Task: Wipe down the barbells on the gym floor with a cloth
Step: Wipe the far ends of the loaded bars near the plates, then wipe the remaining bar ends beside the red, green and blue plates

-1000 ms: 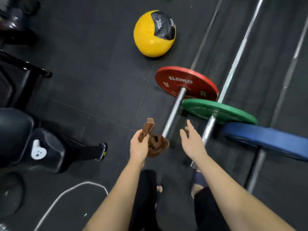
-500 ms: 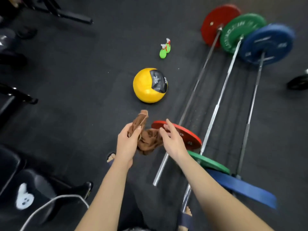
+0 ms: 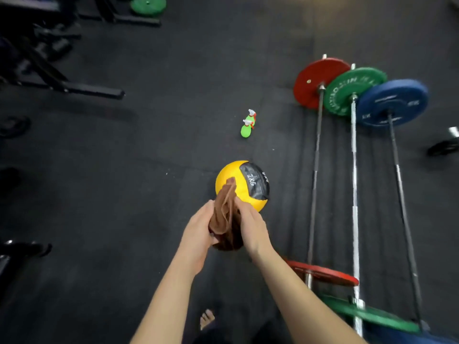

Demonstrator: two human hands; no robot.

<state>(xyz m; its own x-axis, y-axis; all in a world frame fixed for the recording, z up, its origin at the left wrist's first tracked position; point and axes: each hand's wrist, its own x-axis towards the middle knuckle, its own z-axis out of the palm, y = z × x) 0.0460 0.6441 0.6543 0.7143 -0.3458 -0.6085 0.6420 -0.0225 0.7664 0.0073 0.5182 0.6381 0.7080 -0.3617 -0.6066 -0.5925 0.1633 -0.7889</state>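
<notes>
One brown cloth [image 3: 224,214] is held in the air between two hands, and its top corner overlaps the near side of the yellow and black ball [image 3: 229,173]. The left hand [image 3: 198,232] grips the bunched lower part of the cloth, with its fingers curled under it. The right hand [image 3: 250,229] lies against the cloth's other side with its fingers nearly straight. Its thumb is hidden.

Right of the ball, three barbells lie side by side on the dark floor [image 3: 149,170], running away from the person. The first bar [image 3: 315,170] is nearest the ball, then the second bar [image 3: 354,170], and the third bar [image 3: 400,175] lies farthest out.

At the end beyond the ball stand three plates: a red plate [image 3: 320,81], a green plate [image 3: 352,90] and a blue plate [image 3: 392,103], each overlapping the next. On the person's side of the ball are a near red plate [image 3: 323,271] and a near green plate [image 3: 367,314], with a sliver of blue at the bottom edge.

Just beyond the ball stand two green spray bottles [image 3: 246,130], touching or nearly so. Far beyond the ball and to its left, one more green disc [image 3: 148,4] lies flat. Left of the ball there is dark bench framing [image 3: 74,88]. One bare foot [image 3: 207,317] shows below the hands, on the person's side of the ball.
</notes>
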